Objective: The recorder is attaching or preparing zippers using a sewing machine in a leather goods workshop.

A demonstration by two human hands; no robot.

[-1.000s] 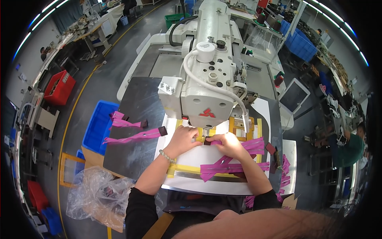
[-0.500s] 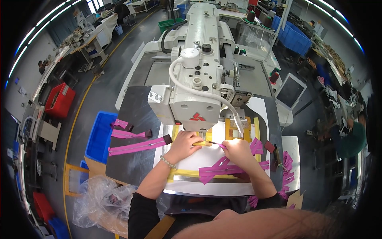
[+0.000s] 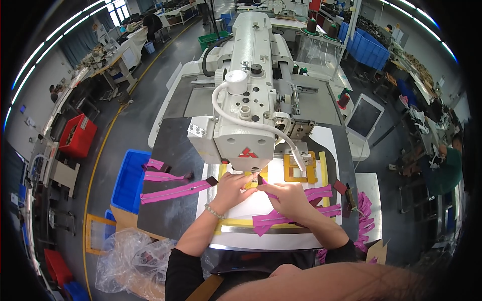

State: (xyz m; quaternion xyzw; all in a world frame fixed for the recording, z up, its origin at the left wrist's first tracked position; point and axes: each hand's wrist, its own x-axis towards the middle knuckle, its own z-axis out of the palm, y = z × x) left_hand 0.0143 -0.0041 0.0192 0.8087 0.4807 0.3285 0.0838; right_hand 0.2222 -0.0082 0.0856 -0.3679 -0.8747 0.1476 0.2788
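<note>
A white industrial sewing machine [image 3: 246, 130] stands before me over a white plate [image 3: 241, 205] with yellow tape. My left hand [image 3: 232, 190] is just below the needle area, fingers curled at a small yellow fixture [image 3: 251, 184]. My right hand [image 3: 284, 198] pinches a pink zipper with a dark tab [image 3: 260, 180] beside it. More pink zippers [image 3: 175, 193] with dark ends lie on the grey tabletop [image 3: 160, 215] at left, and several [image 3: 271, 219] lie under and around my right forearm. A yellow clamp frame [image 3: 286, 170] sits right of the needle.
A blue bin [image 3: 130, 173] and crumpled clear plastic [image 3: 130, 261] are at left, a red crate [image 3: 78, 133] farther back. A screen [image 3: 362, 116], loose zippers [image 3: 365, 210] and a small red block [image 3: 339, 187] are at right. A co-worker [image 3: 447, 178] is at far right.
The view has shifted, so the machine appears lower in the picture. My right hand has turned with the zipper end, whose dark tab now stands upright beside my left fingers.
</note>
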